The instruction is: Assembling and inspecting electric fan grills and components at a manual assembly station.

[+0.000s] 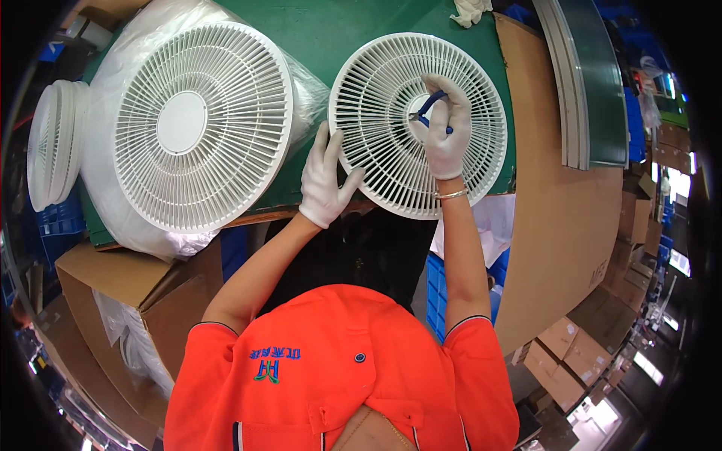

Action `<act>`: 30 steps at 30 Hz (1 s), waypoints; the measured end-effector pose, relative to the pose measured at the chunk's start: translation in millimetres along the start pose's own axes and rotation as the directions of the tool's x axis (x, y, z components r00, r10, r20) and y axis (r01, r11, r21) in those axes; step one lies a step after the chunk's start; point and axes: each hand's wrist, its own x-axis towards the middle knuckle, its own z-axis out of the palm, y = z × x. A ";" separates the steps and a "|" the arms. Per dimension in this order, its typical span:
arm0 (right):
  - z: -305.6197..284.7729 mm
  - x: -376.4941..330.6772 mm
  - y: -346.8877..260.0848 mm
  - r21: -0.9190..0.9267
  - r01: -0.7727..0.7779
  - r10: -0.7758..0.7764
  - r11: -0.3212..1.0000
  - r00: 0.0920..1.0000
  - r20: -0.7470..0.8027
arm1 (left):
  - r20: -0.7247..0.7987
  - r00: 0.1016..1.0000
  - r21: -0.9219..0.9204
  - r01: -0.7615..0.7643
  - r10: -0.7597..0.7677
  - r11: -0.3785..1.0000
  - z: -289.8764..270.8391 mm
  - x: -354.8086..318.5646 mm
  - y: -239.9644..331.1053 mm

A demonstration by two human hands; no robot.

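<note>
A round white fan grille (391,113), made of thin ribs fanning out from a small open hub, is lying flat on the green table (331,37), with its near edge hanging slightly over the table's front. The left hand (325,177), in a white glove, is pressing on the grille's lower left rim with its fingers spread wide and closed around nothing. The right hand (445,124), also gloved, is curled tightly around blue-handled pliers (427,109), whose tip is pointing into the hub. To the left, a stack of grilles (192,124) is sitting in clear plastic wrap, and more grilles (53,143) are standing on edge beyond it.
</note>
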 end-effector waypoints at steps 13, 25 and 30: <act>13.1 6.9 20.8 -0.056 0.079 -0.084 0.995 0.991 -0.107 | -0.005 1.000 0.008 -0.027 0.027 1.000 2.5 1.5 -1.5; -96.4 -59.5 -54.7 -0.165 -0.244 0.079 0.956 0.753 -0.653 | 0.300 0.913 0.265 -0.357 0.276 0.896 59.3 85.1 56.1; -144.1 -119.8 -26.0 -0.178 -0.459 0.204 0.870 0.665 -0.719 | 0.621 0.289 -0.625 -0.377 0.728 0.683 82.0 22.5 111.6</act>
